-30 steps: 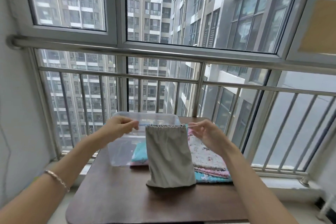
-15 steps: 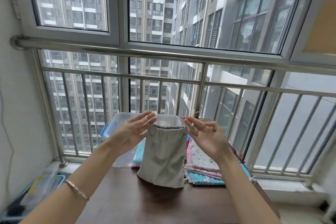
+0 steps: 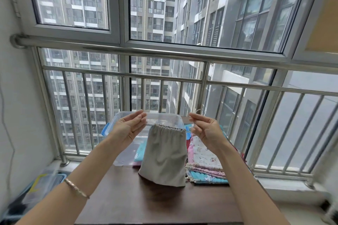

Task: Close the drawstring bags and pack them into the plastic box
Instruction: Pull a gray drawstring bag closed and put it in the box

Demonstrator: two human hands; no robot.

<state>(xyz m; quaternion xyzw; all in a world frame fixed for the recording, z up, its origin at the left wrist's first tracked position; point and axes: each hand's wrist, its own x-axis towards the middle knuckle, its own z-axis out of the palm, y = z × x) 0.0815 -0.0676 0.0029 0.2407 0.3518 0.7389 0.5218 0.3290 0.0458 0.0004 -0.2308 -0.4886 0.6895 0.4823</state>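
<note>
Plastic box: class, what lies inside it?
Through the clear plastic box wall show a turquoise patterned bag lying on a pink bag. The grey bag hides its right part.

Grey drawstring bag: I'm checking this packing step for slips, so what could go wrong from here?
1. The grey bag seems to hang only from its thin drawstring, pinched by the left hand and right hand. A slipped pinch could drop it onto the table.
2. Its mouth is gathered, but I cannot tell if it is fully shut. It might loosen once laid in the plastic box.
</note>
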